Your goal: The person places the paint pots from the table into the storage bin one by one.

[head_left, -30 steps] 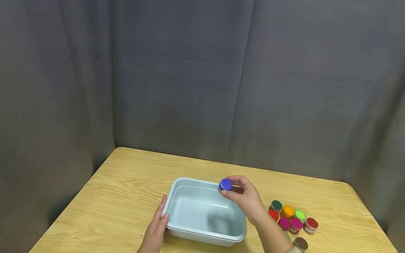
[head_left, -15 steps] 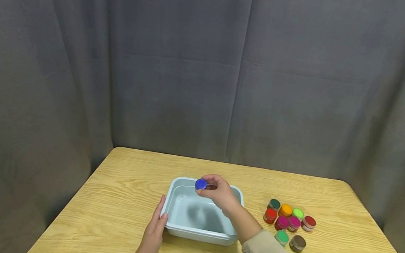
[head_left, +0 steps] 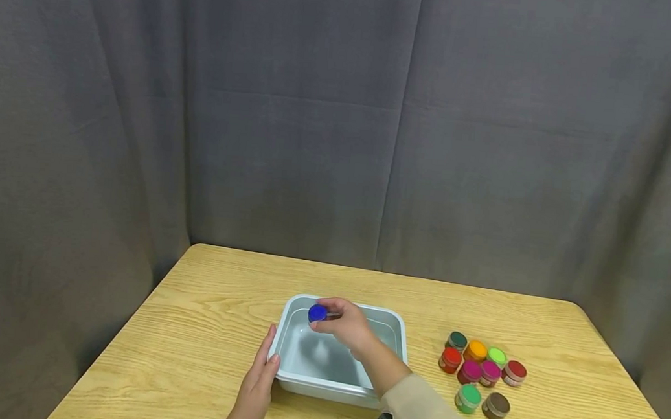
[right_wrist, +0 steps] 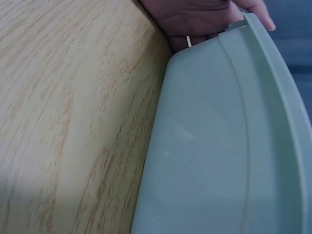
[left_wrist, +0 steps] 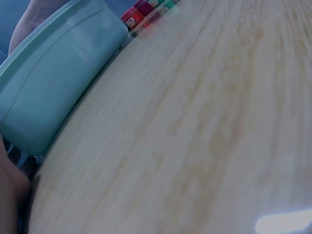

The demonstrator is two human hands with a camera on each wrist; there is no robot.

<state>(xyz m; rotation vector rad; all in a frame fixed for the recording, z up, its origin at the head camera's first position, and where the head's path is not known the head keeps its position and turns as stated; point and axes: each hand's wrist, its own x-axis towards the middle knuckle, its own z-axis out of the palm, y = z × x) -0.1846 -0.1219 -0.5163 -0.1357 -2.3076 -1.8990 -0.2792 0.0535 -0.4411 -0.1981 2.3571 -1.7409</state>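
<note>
In the head view, my right hand (head_left: 345, 326) pinches a small jar with a blue lid (head_left: 317, 313) between thumb and fingers, above the inside of a pale blue plastic basin (head_left: 329, 387). The basin stands on the table. At its left end my left hand (head_left: 255, 386) grips it, thumb at the rim and fingers along the outer wall. The right wrist view shows that hand (right_wrist: 195, 19) by the basin's far corner, thumb over the rim. The jar is out of sight in both wrist views. The forearm covers part of the basin.
Right of the basin stands a loose group of small lidded jars, among them red (head_left: 450, 359), orange (head_left: 475, 350), light green (head_left: 497, 357), green (head_left: 468, 397) and brown (head_left: 496, 406). Grey curtains (head_left: 294, 135) hang behind the wooden table (head_left: 187, 329) and at its sides.
My right hand has carried the blue-lidded jar leftward over the basin, from its right end towards its left, and slightly lower. My left hand has stayed at the basin's left end.
</note>
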